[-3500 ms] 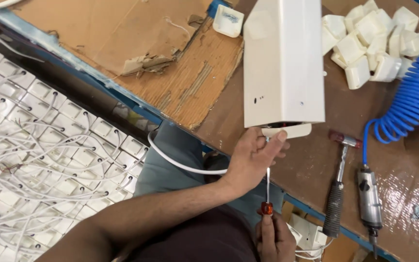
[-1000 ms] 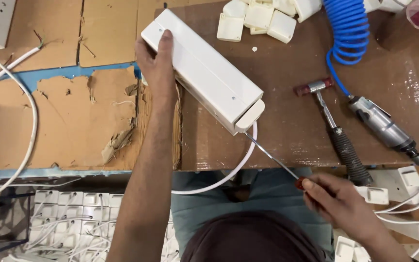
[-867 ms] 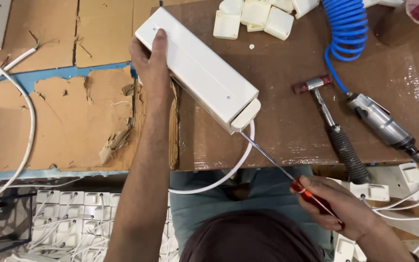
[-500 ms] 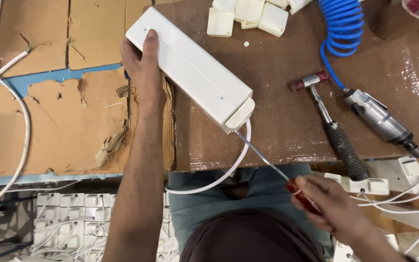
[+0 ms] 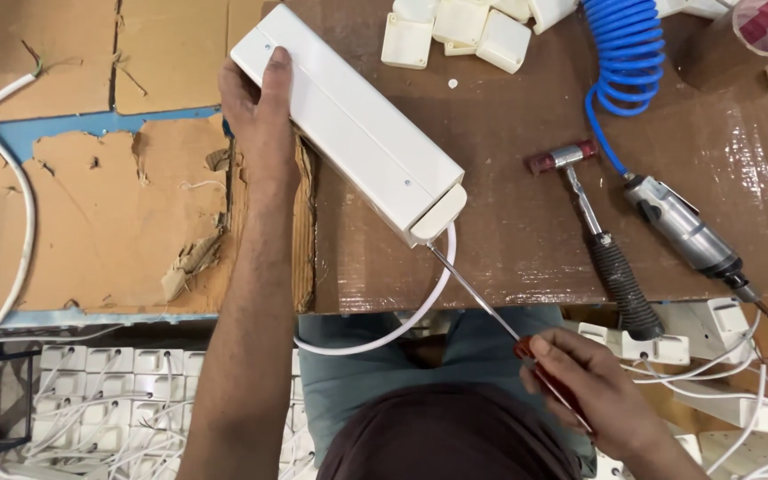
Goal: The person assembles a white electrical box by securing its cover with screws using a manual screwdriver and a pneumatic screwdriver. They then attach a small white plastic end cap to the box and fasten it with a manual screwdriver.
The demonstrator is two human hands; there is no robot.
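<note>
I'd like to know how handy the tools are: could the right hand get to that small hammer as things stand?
Probably yes, but not freely: the hammer lies uncovered on the table just above the right hand, with nothing between. That hand, though, is closed around the red-handled screwdriver.

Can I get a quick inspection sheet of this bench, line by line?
Surface: brown bench top, torn cardboard at its left.
Job's things: long white box, red-handled screwdriver tip at its end cap.
Clutter: small hammer, air tool, white plastic caps.
Grippers: left hand grips the box; right hand holds the screwdriver.
Cables: white cord from the box, blue coiled hose.
Surroundings: wired white parts below.
</note>
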